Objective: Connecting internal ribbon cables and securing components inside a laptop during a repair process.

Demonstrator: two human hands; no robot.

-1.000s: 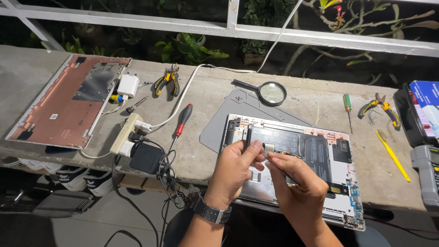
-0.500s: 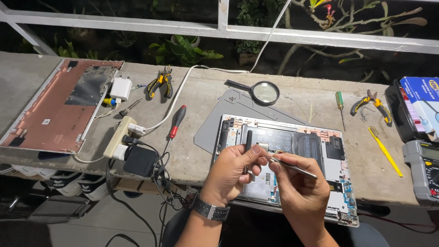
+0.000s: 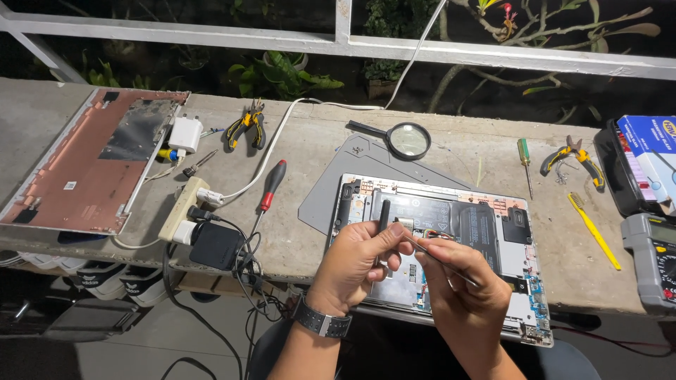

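At the far left of the counter (image 3: 296,246) lay the detached laptop bottom cover (image 3: 84,165), inner copper-coloured side up, with a white charger block (image 3: 185,134) at its right edge. Next came black-and-yellow pliers (image 3: 246,125), a power strip (image 3: 182,210) carrying a black adapter (image 3: 213,245), and a red-handled screwdriver (image 3: 271,184) lying slantwise.

The opened laptop (image 3: 507,295) sat in front of the person, its long axis running left to right along the counter edge, black battery (image 3: 436,211) toward the far side. Over its near-left part hovered the left hand (image 3: 355,264), watch on the wrist, its grip narrow: thumb and forefinger pinched something small that I could not make out. Just beside it, touching fingertip to fingertip, the right hand (image 3: 465,295) held thin metal tweezers (image 3: 440,262), grip closed around them, the shaft slanting from lower right up to upper left so the tips pointed at the left hand's pinch. The tiny piece therefore lay left of and slightly above the right grip, and the left hand was nearer to it.

Farther right were a magnifying glass (image 3: 407,138), a green-handled screwdriver (image 3: 524,160), another pair of pliers (image 3: 574,158), a yellow toothbrush (image 3: 593,226) and a multimeter (image 3: 651,260).
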